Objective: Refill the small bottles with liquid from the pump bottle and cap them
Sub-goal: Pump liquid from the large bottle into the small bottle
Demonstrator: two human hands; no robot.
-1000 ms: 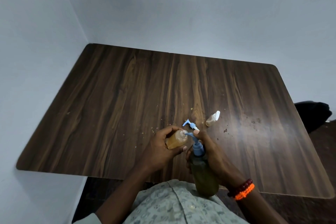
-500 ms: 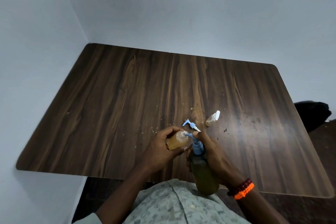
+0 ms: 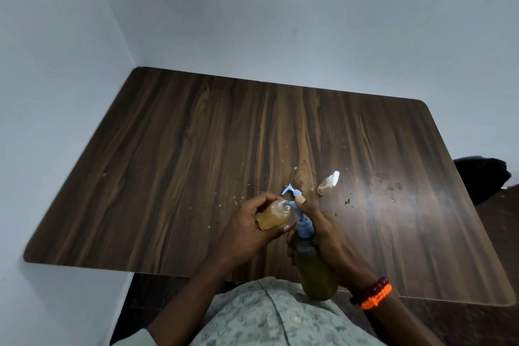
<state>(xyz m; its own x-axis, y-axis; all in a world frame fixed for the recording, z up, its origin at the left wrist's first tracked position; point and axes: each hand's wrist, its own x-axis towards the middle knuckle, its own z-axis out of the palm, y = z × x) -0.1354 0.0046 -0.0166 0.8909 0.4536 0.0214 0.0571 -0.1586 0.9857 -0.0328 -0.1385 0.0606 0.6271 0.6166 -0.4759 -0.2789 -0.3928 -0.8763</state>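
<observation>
Nearest me, my right hand [image 3: 327, 230] wraps the pump bottle [image 3: 314, 264], one finger on top of its blue pump [image 3: 302, 223]. My left hand [image 3: 250, 226] grips a small bottle [image 3: 273, 214], tilted, its mouth at the nozzle. Beyond lie a loose pump cap [image 3: 292, 192] and a capped bottle [image 3: 328, 184] on the table [image 3: 196, 149].

Held bottle: the small amber plastic bottle [image 3: 273, 215] sits in the left hand [image 3: 247, 230], left of the blue pump head [image 3: 302, 222].
Pump bottle: the tall olive pump bottle [image 3: 316, 270] is in the right hand [image 3: 331, 236], over the near edge of the dark wood-grain table [image 3: 168, 163].
Spout: its tip meets the held bottle's mouth.
Behind the hands: a loose blue-and-white pump cap [image 3: 292, 192] lies on the table.
Right of that cap: a small white-capped bottle [image 3: 328, 184] lies on its side.
</observation>
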